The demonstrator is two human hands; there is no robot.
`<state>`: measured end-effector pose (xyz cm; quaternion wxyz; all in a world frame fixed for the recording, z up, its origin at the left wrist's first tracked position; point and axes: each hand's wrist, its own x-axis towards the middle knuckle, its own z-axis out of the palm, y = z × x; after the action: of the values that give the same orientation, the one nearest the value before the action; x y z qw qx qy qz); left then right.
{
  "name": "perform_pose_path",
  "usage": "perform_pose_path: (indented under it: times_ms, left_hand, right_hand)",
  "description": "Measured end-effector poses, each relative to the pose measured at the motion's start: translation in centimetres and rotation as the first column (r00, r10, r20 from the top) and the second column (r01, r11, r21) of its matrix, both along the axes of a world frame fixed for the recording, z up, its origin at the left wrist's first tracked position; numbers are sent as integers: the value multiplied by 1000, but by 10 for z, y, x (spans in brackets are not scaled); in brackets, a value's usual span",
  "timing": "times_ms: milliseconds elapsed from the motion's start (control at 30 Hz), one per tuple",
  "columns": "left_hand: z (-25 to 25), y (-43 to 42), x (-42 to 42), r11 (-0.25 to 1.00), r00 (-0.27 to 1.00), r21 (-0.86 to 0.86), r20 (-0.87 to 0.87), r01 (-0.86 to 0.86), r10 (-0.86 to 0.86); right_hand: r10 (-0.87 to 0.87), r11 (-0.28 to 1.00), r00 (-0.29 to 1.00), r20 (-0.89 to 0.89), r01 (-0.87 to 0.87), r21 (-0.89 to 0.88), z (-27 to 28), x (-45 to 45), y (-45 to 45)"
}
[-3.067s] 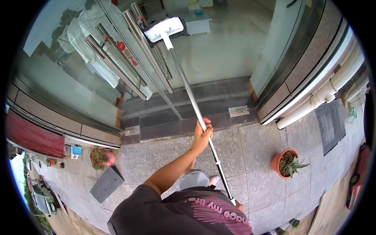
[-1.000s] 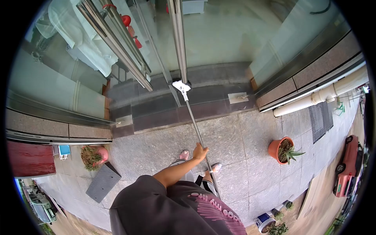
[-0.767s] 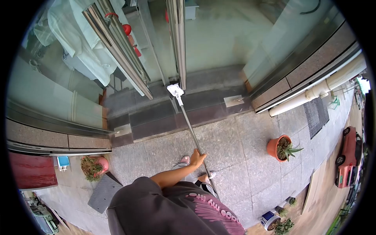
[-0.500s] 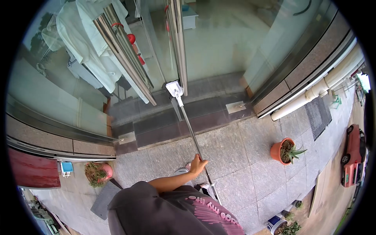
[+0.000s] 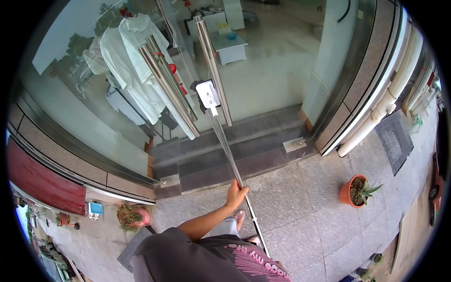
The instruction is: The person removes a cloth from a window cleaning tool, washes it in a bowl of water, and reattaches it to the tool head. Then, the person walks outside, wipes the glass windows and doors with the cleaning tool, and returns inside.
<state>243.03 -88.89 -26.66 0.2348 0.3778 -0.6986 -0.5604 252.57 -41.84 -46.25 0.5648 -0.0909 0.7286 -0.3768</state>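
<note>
My left hand is closed around the metal pole of a flat mop. The pole slants up and away from me, and its lower end passes beside my dark shirt. At the far end, the white mop head with a dark pad behind it lies against the glass door, between two pairs of upright steel handles. The right-hand handle stands close beside the head. Red ornaments hang on the left handles. My right hand is out of view.
Dark steps run along the door's foot. A potted aloe stands on the paving to the right, a pink pot to the left. A drain grate and a white pipe are at right. White clothes show through the glass.
The mop head has moved higher up the glass, and my left hand has risen with the pole. My view has tilted up, showing more of the door and the room behind.
</note>
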Motion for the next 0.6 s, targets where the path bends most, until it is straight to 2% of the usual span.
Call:
perform_pose_path:
  times_ms: [67, 100, 167, 233, 267, 367, 433, 533, 600]
  left_hand:
    - [19, -3, -4, 999, 997, 44, -74, -10, 14]
    - [30, -5, -7, 998, 993, 64, -113, -13, 20]
    - [61, -11, -13, 998, 993, -48, -110, -41, 36]
    - [101, -17, -18, 994, 993, -96, -115, -49, 38]
    - [98, -26, -24, 985, 975, -153, -219, -81, 47]
    - [119, -34, -28, 981, 980, -174, -191, -81, 47]
    - [123, -33, -24, 987, 978, -140, -202, -83, 54]
    - [163, -19, -23, 971, 967, -193, -238, -141, 93]
    - [177, -28, -26, 971, 967, -193, -234, -144, 97]
  right_hand:
    - [-2, 1000, 1000, 1, 2, 2, 98, -37, -54]
    - [2, 1000, 1000, 3, -2, -16, 129, -49, -74]
    - [-9, 993, 999, 36, 13, -115, 161, -67, -98]
    - [5, 950, 1000, 4, -4, -311, 134, -74, -106]
    - [27, 986, 995, 100, -10, -166, 157, -79, -120]
    - [2, 977, 988, 157, 32, -213, 183, -90, -138]
    - [47, 948, 995, 85, -17, -318, 193, -90, -137]
    - [103, 941, 989, 102, -64, -332, 169, -87, -136]
    - [147, 940, 983, 108, -105, -326, 134, -79, -132]
